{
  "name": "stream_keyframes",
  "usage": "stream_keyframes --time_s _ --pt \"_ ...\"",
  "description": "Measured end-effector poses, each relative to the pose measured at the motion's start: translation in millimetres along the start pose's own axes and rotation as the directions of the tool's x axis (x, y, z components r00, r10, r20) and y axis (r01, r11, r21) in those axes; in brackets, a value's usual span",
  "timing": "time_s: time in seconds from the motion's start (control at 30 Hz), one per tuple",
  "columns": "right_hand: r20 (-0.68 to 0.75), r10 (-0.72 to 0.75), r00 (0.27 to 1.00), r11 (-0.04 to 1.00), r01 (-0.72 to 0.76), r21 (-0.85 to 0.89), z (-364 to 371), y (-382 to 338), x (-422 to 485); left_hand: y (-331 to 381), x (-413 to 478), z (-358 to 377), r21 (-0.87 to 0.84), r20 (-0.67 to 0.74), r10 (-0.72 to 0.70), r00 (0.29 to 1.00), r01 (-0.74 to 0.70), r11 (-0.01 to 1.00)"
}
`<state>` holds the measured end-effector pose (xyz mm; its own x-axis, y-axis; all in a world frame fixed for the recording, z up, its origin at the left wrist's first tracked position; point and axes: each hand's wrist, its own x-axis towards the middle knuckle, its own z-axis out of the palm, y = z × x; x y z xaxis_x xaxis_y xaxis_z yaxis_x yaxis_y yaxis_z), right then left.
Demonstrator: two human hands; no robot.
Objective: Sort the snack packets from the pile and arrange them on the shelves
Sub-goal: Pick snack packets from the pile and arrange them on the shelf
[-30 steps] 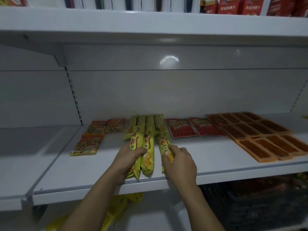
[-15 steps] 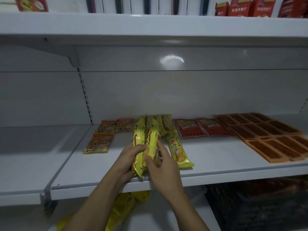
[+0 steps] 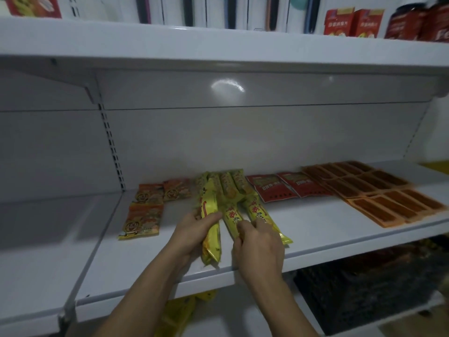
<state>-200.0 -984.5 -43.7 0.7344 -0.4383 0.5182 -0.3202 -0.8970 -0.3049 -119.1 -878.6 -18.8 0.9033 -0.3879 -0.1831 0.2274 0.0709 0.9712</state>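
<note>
Several long yellow snack packets lie in a row at the middle of the white shelf. My left hand grips one long yellow packet near the shelf's front edge, tilted on its side. My right hand pinches the near end of a second yellow packet beside it. A third yellow packet lies flat just right of my right hand.
Orange packets lie to the left, red packets and several flat brown-orange packets to the right. Red boxes stand on the shelf above. More yellow packets and a dark basket sit below.
My hands separated the two yellow packets that were held together. The right hand shifted right with one packet, and the view moved slightly closer.
</note>
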Motion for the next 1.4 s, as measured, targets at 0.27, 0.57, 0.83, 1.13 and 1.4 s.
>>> stream_keyframes --time_s 0.27,0.57,0.83,1.13,1.4 --pt "-0.049 0.038 0.998 0.997 -0.042 -0.069 8.8 -1.3 1.3 1.3 3.1 -15.5 0.065 0.018 0.025 1.0 -0.026 0.998" --pt "-0.062 0.001 0.998 0.992 -0.009 -0.129 14.7 1.7 9.5 3.3 8.6 -22.5 0.007 0.037 0.021 0.999 -0.022 1.0" --pt "-0.034 0.01 0.999 0.98 -0.017 -0.196 6.5 7.0 10.3 1.7 9.9 -22.9 0.01 0.073 -0.021 0.997 0.02 1.0" --pt "0.247 -0.098 0.964 0.922 -0.005 0.386 -26.9 -26.7 -7.2 -1.5 6.0 -18.6 -0.2 0.161 0.007 0.987 0.026 0.98" --pt "0.266 -0.045 0.963 0.991 0.009 0.136 -18.2 -29.9 -5.8 -14.5 9.1 -10.4 0.235 -0.003 0.037 0.999 -0.035 0.971"
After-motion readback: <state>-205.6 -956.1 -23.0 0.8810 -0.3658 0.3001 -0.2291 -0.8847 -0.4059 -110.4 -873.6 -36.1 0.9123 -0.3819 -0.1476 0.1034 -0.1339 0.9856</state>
